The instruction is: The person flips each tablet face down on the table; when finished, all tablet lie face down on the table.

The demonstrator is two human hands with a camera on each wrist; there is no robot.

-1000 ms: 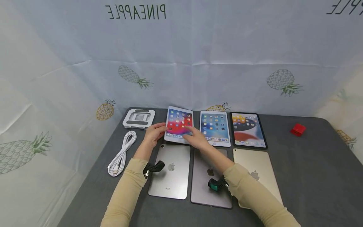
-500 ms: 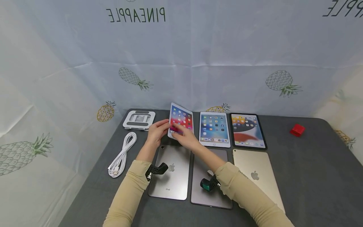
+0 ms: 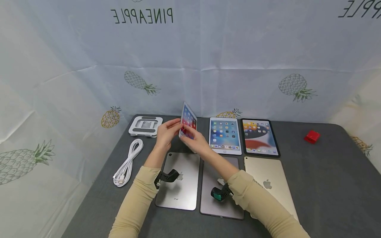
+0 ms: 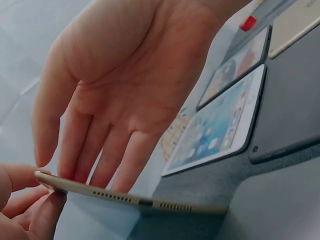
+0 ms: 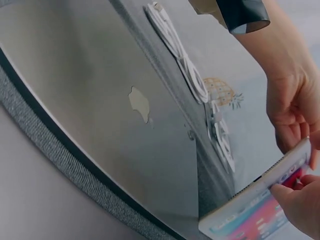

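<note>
On the desk (image 3: 324, 185), nearest, lie a grey tablet (image 3: 209, 195) and a silver tablet (image 3: 178, 192). Beyond the latter, a white tablet (image 3: 189, 118) tilts: the left hand (image 3: 167, 134) pinches its left edge; the right hand (image 3: 197, 142) touches its front with extended fingers. Left lies a cable (image 3: 128, 162); far right, a red block (image 3: 312, 136).

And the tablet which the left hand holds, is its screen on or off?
On: in the head view, the white-framed iPad shows colorful app icons over a red-and-blue wallpaper.

White-bordered tablet (image 3: 190, 116), screen lit blue and red, steeply tilted in left fingers (image 3: 173, 125)
</note>
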